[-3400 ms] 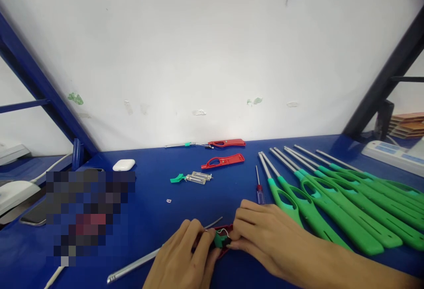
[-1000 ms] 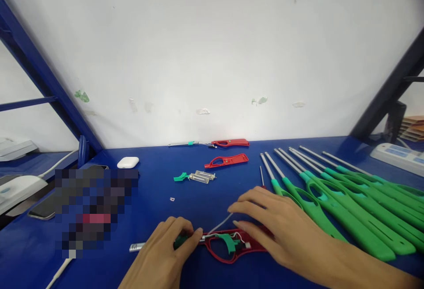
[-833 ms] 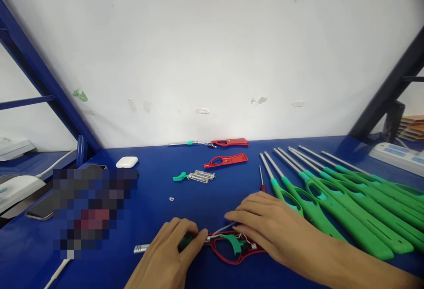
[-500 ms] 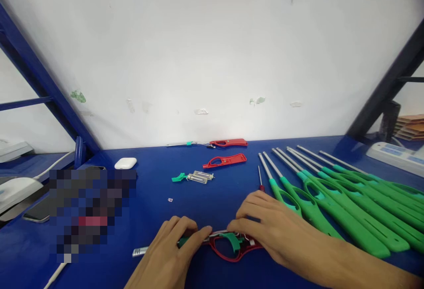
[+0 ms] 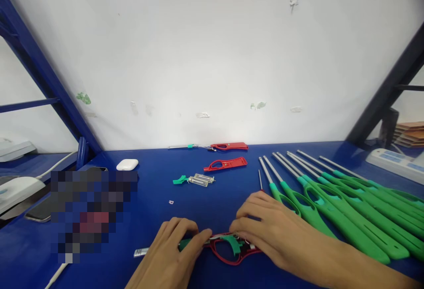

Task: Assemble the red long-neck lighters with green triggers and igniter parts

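The left hand (image 5: 177,249) has its grip closed, thumb against fingers, around the green collar (image 5: 184,243) of an opened red lighter (image 5: 229,261), its metal tube (image 5: 141,252) jutting out leftward. The right hand (image 5: 265,222) rests its fingertips on the lighter's handle end, covering it; cannot tell whether that grip pinches a part. The lighter lies on the counter (image 5: 149,205) between both hands, green trigger (image 5: 236,245) exposed, green lighters (image 5: 351,218) to the right.
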`<move>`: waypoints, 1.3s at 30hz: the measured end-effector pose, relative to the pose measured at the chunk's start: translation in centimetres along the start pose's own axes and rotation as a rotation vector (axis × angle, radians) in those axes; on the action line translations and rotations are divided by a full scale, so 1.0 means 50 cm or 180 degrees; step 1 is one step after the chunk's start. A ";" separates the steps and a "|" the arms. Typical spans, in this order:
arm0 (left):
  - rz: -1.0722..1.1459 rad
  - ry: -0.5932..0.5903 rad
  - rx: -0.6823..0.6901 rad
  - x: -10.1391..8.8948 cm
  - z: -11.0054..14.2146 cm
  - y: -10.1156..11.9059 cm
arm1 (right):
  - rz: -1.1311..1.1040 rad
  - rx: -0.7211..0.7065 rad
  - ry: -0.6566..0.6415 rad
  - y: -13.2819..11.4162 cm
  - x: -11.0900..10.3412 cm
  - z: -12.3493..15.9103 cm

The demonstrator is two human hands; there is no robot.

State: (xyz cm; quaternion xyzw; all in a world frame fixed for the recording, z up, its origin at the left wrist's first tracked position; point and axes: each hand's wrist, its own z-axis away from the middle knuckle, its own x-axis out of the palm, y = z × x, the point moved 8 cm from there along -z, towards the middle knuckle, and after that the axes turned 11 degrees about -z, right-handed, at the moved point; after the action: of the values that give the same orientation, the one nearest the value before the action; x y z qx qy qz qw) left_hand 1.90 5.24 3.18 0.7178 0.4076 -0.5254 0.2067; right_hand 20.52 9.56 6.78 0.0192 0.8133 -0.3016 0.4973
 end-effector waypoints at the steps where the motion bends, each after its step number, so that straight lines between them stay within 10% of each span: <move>1: -0.0105 0.0099 0.0009 -0.010 0.000 0.000 | 0.0044 -0.0006 0.0049 -0.001 -0.008 -0.002; 5: -0.0551 0.0264 0.0028 -0.051 -0.007 -0.020 | 0.0666 -0.0179 0.0243 0.003 -0.048 -0.021; 11: -0.0941 -0.0621 -0.0279 -0.061 -0.073 -0.135 | 0.1871 -0.0251 -0.0084 0.053 -0.075 -0.095; 18: -0.0978 -0.1082 -0.0480 -0.003 -0.151 -0.227 | 0.2190 -0.0560 -0.0484 0.052 -0.018 -0.193; 26: -0.0752 -0.1484 -0.0704 0.048 -0.143 -0.249 | 0.2335 -0.0477 -0.0470 0.060 0.043 -0.271; 39: -0.0157 -0.1123 -0.1021 -0.020 -0.077 -0.225 | 0.2373 -0.0454 -0.0518 0.068 0.053 -0.264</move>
State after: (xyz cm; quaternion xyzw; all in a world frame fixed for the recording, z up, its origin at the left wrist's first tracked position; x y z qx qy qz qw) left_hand -4.97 14.20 6.99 0.5627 0.4608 -0.5760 0.3731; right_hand 9.78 18.38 7.29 0.2548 0.7273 -0.0434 0.6358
